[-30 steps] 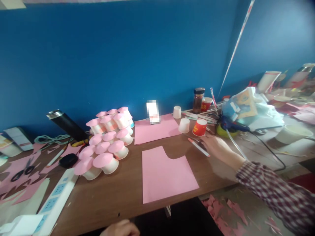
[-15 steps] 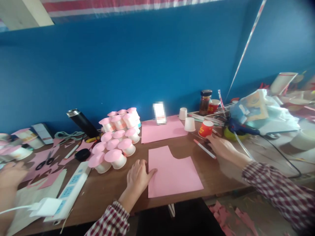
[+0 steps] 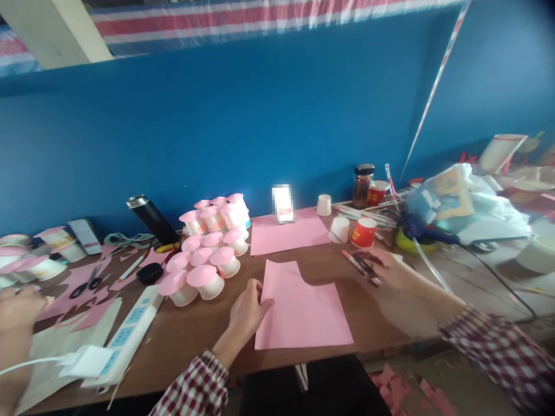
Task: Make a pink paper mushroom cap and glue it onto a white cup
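Note:
The left edge of a pink paper sheet [image 3: 299, 312] is pinched by my left hand [image 3: 247, 312], thumb on top and fingers curled at the side. The sheet has a curved piece cut from its upper right corner. To the right of it, my right hand [image 3: 385, 267] is closed around dark scissors [image 3: 367, 269], which are partly hidden by the fingers. A red-and-white marker [image 3: 350, 259] lies under them on the table. Just beyond that hand stand a red paper cup [image 3: 364, 232] and a white paper cup [image 3: 339, 230], both upside down.
Several white cups with pink tops [image 3: 206, 280] stand left of centre. Another pink sheet [image 3: 290, 234] lies at the back. A power strip [image 3: 130, 329], a black flask [image 3: 154, 219] and another person's hand [image 3: 21, 309] are at left. Plastic bags [image 3: 468, 202] and a glue gun [image 3: 429, 228] sit at right.
My right hand has drawn slightly back from the red cup, bringing the scissors over the marker. The pink sheet has shifted a little left, its left edge slightly raised by my left hand.

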A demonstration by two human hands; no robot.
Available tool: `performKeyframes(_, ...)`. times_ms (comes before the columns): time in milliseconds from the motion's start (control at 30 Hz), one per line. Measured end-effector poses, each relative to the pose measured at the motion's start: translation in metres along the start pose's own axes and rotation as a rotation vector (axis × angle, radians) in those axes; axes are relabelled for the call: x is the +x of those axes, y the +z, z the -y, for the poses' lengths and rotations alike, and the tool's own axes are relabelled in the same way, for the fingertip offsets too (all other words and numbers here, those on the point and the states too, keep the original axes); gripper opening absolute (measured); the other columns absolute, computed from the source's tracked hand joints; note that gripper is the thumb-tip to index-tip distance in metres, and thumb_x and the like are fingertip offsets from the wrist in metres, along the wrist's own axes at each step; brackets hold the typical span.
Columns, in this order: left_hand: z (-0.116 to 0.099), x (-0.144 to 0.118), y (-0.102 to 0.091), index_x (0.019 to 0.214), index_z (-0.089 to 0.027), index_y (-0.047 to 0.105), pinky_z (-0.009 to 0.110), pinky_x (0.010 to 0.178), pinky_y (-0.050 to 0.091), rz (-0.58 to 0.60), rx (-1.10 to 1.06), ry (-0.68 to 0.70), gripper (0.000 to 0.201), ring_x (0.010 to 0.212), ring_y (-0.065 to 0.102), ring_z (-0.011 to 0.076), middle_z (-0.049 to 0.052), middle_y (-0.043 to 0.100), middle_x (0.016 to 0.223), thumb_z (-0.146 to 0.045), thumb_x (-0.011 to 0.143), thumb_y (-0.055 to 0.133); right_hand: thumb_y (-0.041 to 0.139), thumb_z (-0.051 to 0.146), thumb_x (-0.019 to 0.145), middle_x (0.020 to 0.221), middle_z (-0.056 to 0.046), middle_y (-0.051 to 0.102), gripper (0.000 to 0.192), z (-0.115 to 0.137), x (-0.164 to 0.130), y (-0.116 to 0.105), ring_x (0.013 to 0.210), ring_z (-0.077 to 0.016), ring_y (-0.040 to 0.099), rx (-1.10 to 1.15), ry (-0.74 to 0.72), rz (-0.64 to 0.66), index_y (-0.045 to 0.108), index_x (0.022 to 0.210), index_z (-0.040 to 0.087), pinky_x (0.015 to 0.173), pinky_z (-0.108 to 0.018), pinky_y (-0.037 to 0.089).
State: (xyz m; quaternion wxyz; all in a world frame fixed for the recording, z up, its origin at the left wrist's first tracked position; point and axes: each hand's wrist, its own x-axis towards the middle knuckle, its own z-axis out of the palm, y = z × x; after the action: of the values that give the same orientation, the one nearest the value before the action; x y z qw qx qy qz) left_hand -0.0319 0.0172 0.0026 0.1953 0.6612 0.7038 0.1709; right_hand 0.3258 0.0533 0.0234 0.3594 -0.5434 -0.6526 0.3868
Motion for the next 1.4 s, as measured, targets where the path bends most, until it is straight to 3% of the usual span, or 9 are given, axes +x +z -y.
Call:
performKeyframes(67, 0.003, 0.001, 0.002, 0.094, -0.020, 0.048, 0.028, 0.062, 0.037, -0.018, -0.089, 0.041, 0.026, 0.075, 0.059, 0.0203, 0.003, 0.064, 0.082, -0.033, 0.073, 0.058, 0.057, 0.037, 0.078, 0.088, -0.006, 0.063, 0.037, 0.005, -0.001, 0.018, 0.069, -0.0154, 0.059, 0.327, 0.058, 0.025, 0.058, 0.111, 0.019, 0.063, -0.031, 0.051)
performKeyframes(133, 0.008, 0.003, 0.002, 0.091, -0.019, 0.054, 0.028, 0.065, 0.040, -0.010, -0.206, 0.092, 0.023, 0.076, 0.060, 0.0206, 0.005, 0.065, 0.085, -0.034, 0.074, 0.057, 0.067, 0.033, 0.072, 0.077, -0.002, 0.061, 0.038, 0.010, 0.000, 0.037, 0.065, -0.0124, 0.056, 0.495, 0.059, 0.104, 0.060, 0.106, 0.018, 0.062, -0.029, 0.051)
performKeyframes(233, 0.018, 0.007, -0.002, 0.086, -0.016, 0.060, 0.029, 0.067, 0.043, 0.037, -0.397, 0.132, 0.025, 0.077, 0.061, 0.0219, 0.007, 0.068, 0.086, -0.037, 0.075, 0.058, 0.074, 0.028, 0.066, 0.070, -0.001, 0.062, 0.037, 0.017, 0.007, 0.060, 0.060, -0.0111, 0.055, 0.544, 0.050, 0.139, 0.062, 0.099, 0.015, 0.060, -0.028, 0.050)
performKeyframes(433, 0.028, 0.007, -0.017, 0.098, -0.013, 0.062, 0.032, 0.077, 0.046, 0.112, -0.681, 0.109, 0.037, 0.089, 0.062, 0.0241, 0.008, 0.069, 0.094, -0.042, 0.076, 0.058, 0.069, 0.037, 0.071, 0.090, -0.006, 0.064, 0.043, 0.026, 0.036, 0.089, 0.078, -0.0171, 0.061, 0.596, -0.011, 0.059, 0.054, 0.108, 0.022, 0.059, -0.027, 0.050)
performKeyframes(600, 0.023, 0.012, -0.019, 0.101, -0.015, 0.061, 0.030, 0.082, 0.045, 0.176, -0.761, 0.101, 0.037, 0.090, 0.061, 0.0203, 0.007, 0.068, 0.097, -0.043, 0.077, 0.057, 0.070, 0.037, 0.067, 0.072, -0.001, 0.061, 0.051, 0.028, 0.058, 0.110, 0.064, -0.0137, 0.057, 0.601, -0.054, 0.018, 0.053, 0.111, 0.020, 0.054, -0.024, 0.046)
performKeyframes(800, 0.010, 0.030, -0.020, 0.094, -0.016, 0.064, 0.031, 0.077, 0.046, 0.291, -0.622, 0.197, 0.033, 0.083, 0.062, 0.0202, 0.006, 0.069, 0.088, -0.042, 0.081, 0.050, 0.073, 0.034, 0.065, 0.067, 0.002, 0.057, 0.046, 0.014, 0.064, 0.107, 0.061, -0.0119, 0.054, 0.574, -0.058, 0.029, 0.057, 0.104, 0.017, 0.054, -0.023, 0.043)
performKeyframes(967, -0.001, 0.060, -0.021, 0.083, -0.019, 0.068, 0.029, 0.073, 0.046, 0.234, -0.401, 0.325, 0.030, 0.080, 0.061, 0.0201, 0.004, 0.069, 0.085, -0.041, 0.081, 0.047, 0.070, 0.037, 0.069, 0.071, -0.001, 0.060, 0.042, 0.005, 0.063, 0.102, 0.059, -0.0120, 0.053, 0.549, -0.048, 0.060, 0.057, 0.104, 0.017, 0.048, -0.022, 0.039)
performKeyframes(1200, -0.010, 0.091, -0.009, 0.095, -0.021, 0.069, 0.029, 0.077, 0.045, 0.213, -0.391, 0.360, 0.030, 0.087, 0.063, 0.0211, 0.004, 0.071, 0.094, -0.037, 0.081, 0.048, 0.067, 0.036, 0.073, 0.068, 0.000, 0.060, 0.035, 0.006, 0.067, 0.104, 0.058, -0.0120, 0.055, 0.531, -0.053, 0.068, 0.057, 0.100, 0.016, 0.050, -0.024, 0.040)
performKeyframes(1400, -0.004, 0.097, 0.003, 0.102, -0.018, 0.066, 0.030, 0.084, 0.045, 0.091, -0.458, 0.351, 0.035, 0.093, 0.062, 0.0201, 0.006, 0.069, 0.100, -0.038, 0.085, 0.042, 0.074, 0.034, 0.064, 0.065, 0.001, 0.061, 0.043, 0.003, 0.071, 0.105, 0.063, -0.0156, 0.059, 0.519, -0.033, 0.052, 0.058, 0.100, 0.015, 0.060, -0.030, 0.046)
